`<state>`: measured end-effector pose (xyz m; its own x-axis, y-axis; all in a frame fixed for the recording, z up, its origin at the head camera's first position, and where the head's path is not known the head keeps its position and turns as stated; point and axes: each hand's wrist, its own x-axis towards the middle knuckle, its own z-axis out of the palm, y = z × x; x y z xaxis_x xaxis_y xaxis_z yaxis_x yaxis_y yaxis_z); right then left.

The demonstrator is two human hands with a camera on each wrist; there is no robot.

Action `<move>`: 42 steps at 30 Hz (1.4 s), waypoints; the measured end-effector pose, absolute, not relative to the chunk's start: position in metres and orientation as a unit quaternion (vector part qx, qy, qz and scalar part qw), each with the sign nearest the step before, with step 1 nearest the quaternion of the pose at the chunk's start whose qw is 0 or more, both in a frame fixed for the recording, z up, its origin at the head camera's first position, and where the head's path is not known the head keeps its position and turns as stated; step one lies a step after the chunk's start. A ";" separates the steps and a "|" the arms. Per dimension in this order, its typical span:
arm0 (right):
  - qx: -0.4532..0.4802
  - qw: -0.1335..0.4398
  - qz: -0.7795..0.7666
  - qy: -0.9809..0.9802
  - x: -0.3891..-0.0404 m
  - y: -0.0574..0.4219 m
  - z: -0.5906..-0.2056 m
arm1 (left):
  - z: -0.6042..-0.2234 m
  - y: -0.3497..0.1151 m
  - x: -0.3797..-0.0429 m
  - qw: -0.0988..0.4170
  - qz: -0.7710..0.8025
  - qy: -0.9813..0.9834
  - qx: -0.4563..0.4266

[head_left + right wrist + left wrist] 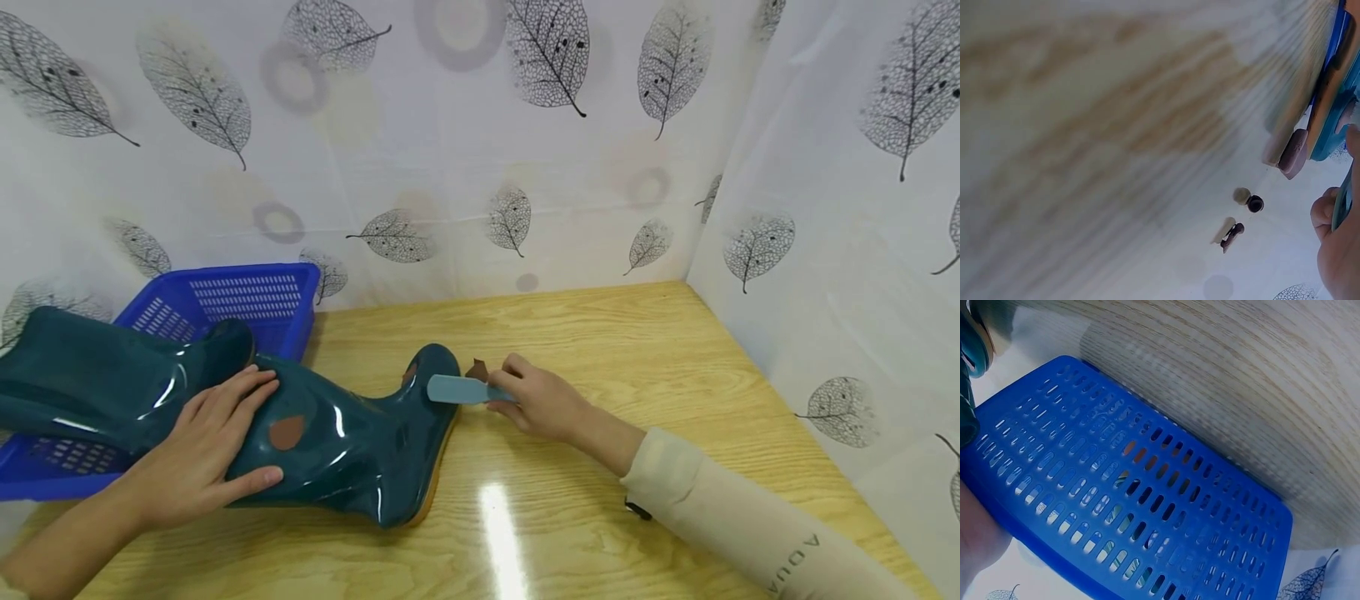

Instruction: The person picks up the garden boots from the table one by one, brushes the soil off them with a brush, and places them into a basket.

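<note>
A dark green rubber boot (322, 467) lies on its side on the table, with a brown patch on its shaft and another near the toe. My left hand (206, 450) rests on the shaft, fingers spread and fairly straight, thumb near the lower edge. In my right hand (543, 400) is a light blue brush (457, 389), gripped by its handle; its head overlaps the boot's foot in the head view. Pale bristles show at the boot in the right wrist view. A second green boot (90, 375) lies to the left, across the basket.
A blue slotted plastic basket (303, 321) stands at the back left. One brown piece (1293, 153) lies beside the sole, and small dark curled bits (1232, 236) are on the table (600, 333). A leaf-patterned white curtain (450, 150) hangs behind and to the right.
</note>
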<state>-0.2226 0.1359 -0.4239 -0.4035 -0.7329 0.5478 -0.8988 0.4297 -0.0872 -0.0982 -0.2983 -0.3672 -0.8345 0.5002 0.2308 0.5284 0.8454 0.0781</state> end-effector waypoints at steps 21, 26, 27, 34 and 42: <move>0.452 0.210 0.168 -0.850 -0.224 0.151 -0.425 | -0.367 -0.298 -0.099 0.099 -0.076 -0.956 -0.264; 0.467 0.219 0.185 -0.837 -0.223 0.141 -0.423 | -0.368 -0.297 -0.099 0.100 -0.077 -0.956 -0.265; 0.475 0.220 0.187 -0.832 -0.223 0.137 -0.422 | -0.368 -0.297 -0.099 0.100 -0.078 -0.956 -0.264; 0.501 0.195 0.178 -0.824 -0.219 0.115 -0.420 | -0.370 -0.297 -0.098 0.100 -0.075 -0.956 -0.265; 0.485 0.202 0.174 -0.833 -0.225 0.124 -0.423 | -0.368 -0.298 -0.099 0.101 -0.076 -0.954 -0.272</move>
